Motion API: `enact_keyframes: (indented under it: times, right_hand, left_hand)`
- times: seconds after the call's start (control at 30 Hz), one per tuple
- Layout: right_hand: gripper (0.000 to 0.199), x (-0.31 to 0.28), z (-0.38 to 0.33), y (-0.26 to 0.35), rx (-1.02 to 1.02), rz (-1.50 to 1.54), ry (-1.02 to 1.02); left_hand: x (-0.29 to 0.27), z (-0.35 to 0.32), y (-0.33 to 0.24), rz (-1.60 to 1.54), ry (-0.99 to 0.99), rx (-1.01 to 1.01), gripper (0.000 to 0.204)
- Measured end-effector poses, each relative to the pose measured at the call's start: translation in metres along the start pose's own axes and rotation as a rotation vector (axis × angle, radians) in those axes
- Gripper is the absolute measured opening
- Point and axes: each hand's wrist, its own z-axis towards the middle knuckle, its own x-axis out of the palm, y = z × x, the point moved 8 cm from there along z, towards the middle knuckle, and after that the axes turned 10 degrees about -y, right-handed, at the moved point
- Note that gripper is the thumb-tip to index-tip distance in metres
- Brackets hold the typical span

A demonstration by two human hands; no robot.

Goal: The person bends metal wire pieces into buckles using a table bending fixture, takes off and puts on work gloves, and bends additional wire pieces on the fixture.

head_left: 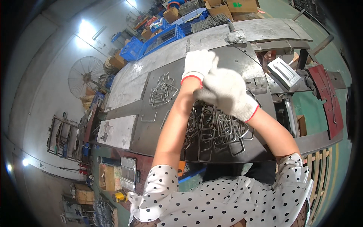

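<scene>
My left hand (198, 63), in a white knit glove with a red cuff, is raised over the dark metal table with its fingers curled in. Whatever it may hold is hidden. Just beside it, my right hand (230, 90) wears a similar glove and overlaps the left wrist and cuff. Motion smears its fingers, so their grip cannot be read. Below both hands lies a large heap of bent metal wire frames (223, 130), partly covered by my forearms. A smaller pile of such frames (163, 90) sits to the left, with one single bent rod (148, 117) nearer me.
Blue crates (163, 39) and cardboard boxes stand beyond the table (145, 130). At right are a white box-shaped fixture (283, 73) and a red metal plate (327, 100). A pale plate (116, 131) lies at the left edge. A large fan (86, 76) stands farther left.
</scene>
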Motion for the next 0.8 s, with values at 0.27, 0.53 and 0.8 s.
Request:
enact_keyframes:
  times: [0.27, 0.53, 0.8]
  right_hand:
    - [0.019, 0.026, -0.001, -0.017, 0.262, -0.132, 0.093]
    - [0.011, 0.020, -0.009, -0.029, 0.475, 0.193, 0.123]
    - [0.008, 0.072, -0.040, 0.052, 0.564, 0.526, 0.373]
  left_hand:
    - [0.018, -0.021, -0.008, 0.253, 0.317, 0.197, 0.018]
    - [0.011, -0.040, -0.047, 0.309, 0.387, 0.118, 0.014]
    - [-0.011, -0.068, -0.060, -0.219, -0.344, 0.289, 0.029]
